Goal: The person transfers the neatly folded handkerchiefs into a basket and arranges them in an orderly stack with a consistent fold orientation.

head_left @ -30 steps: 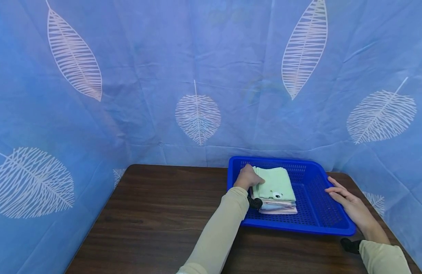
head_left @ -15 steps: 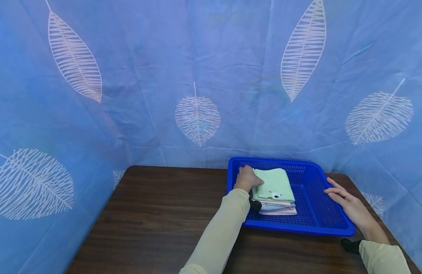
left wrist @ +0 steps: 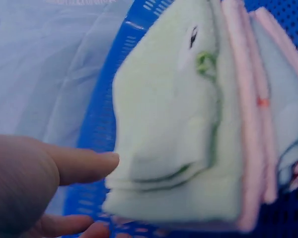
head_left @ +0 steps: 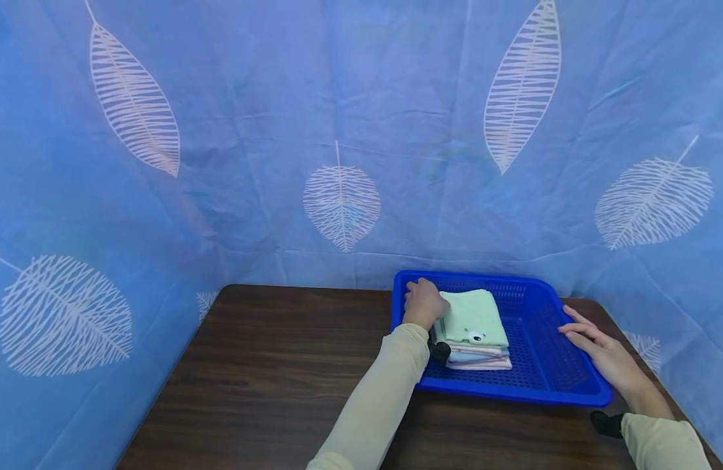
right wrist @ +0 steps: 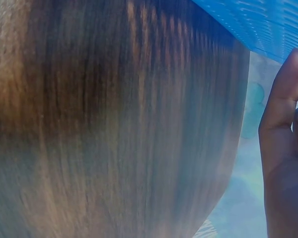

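Note:
A pale green folded towel [head_left: 470, 316] with an embroidered eye tops a neat stack inside the blue plastic basket [head_left: 514, 394]. Beneath it show pink and light blue folded towels [head_left: 481, 365]. My left hand [head_left: 423, 305] is at the stack's left side, inside the basket. In the left wrist view its straight thumb [left wrist: 84, 166] reaches the green towel's edge, and the other fingers extend lower down, partly out of frame. My right hand [head_left: 608, 359] rests at the basket's right rim with fingers extended; in the right wrist view a finger [right wrist: 283, 94] meets the basket wall.
The basket stands at the back right of a dark wooden table [head_left: 267, 378]. Behind and around the table hangs a blue curtain [head_left: 250, 130] with white leaf prints. The basket's right half shows its bare perforated floor.
My left thumb has drawn back from the top of the green towel to its left edge. The stack, the basket and my right hand hold their places.

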